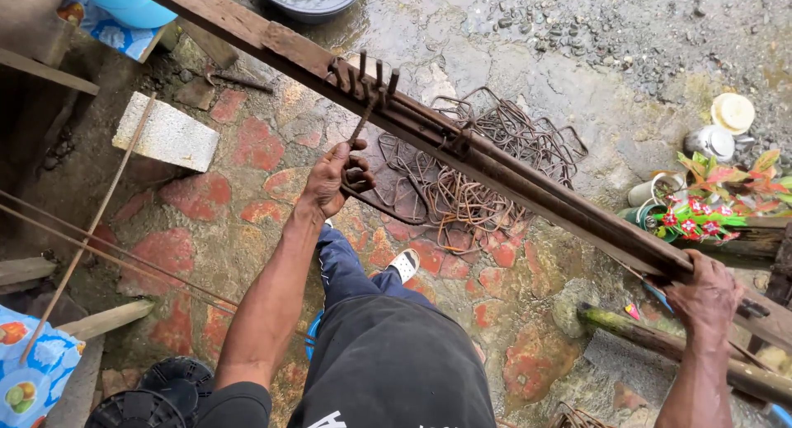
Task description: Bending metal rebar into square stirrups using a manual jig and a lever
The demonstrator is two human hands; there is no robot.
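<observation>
Rusted steel rod (360,124), bent around pegs (363,71) standing in a long wooden beam (462,143), is gripped at its lower end by the left hand (337,179), fingers wrapped fully around it. The right hand (704,297) is closed over the beam's near end. Beneath the beam, on wet red-patched stone paving (181,246), lies a heap of bent wire stirrups (487,160); a concrete block (167,134) sits to the left.
</observation>
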